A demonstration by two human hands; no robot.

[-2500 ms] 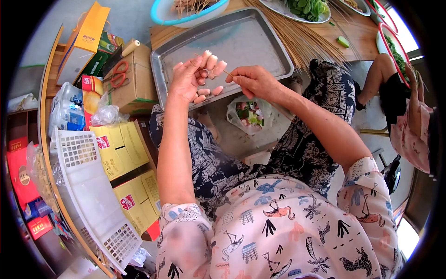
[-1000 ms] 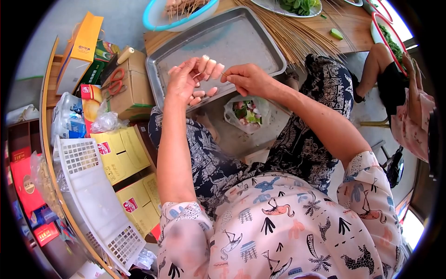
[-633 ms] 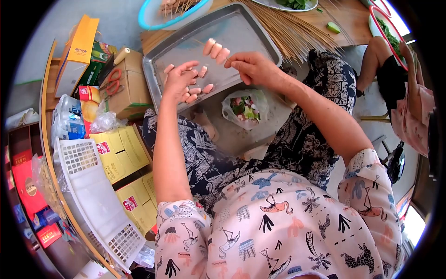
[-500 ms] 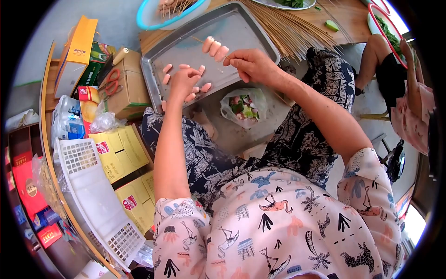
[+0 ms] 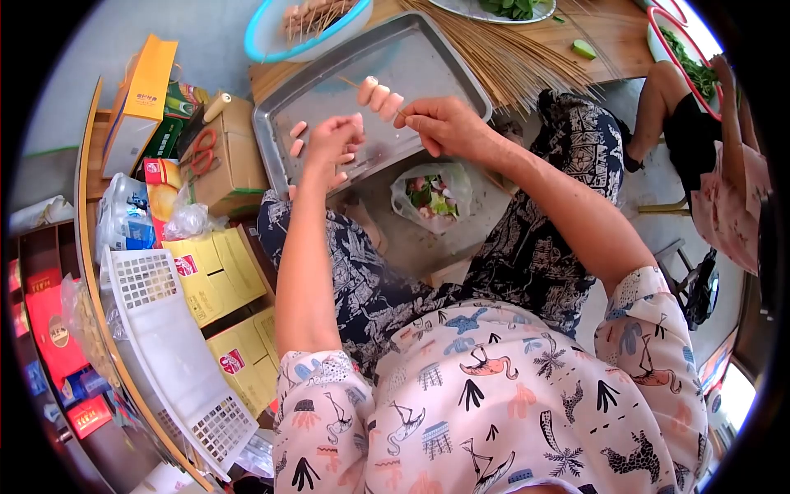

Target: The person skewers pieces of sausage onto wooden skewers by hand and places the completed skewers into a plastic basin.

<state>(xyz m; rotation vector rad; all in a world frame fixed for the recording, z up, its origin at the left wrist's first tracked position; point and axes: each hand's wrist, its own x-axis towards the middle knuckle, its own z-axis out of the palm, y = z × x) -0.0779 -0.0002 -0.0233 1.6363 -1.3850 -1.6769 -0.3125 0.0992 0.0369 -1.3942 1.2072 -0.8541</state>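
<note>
My right hand (image 5: 448, 128) pinches a thin wooden skewer with several pink sausage pieces (image 5: 379, 98) threaded on it, its tip pointing up and left. Close to the skewer, my left hand (image 5: 331, 142) is closed, with a pink sausage piece (image 5: 357, 121) at its fingertips. Both hands are above a grey metal tray (image 5: 267, 136). Loose sausage pieces (image 5: 296, 147) lie on the tray's left side; others are partly hidden by my left hand.
Many bare skewers (image 5: 510, 53) lie on the wooden table beside a lime piece (image 5: 584, 50). A blue-rimmed bowl (image 5: 251, 37) holds filled skewers. Below the tray hangs or sits a plastic bag of scraps (image 5: 432, 198). Boxes (image 5: 218, 276) stand left; another person (image 5: 728, 185) sits right.
My left hand has risen from the loose pieces towards the skewer and now has a sausage piece at its fingertips. The right hand still holds the skewer, nearly in place.
</note>
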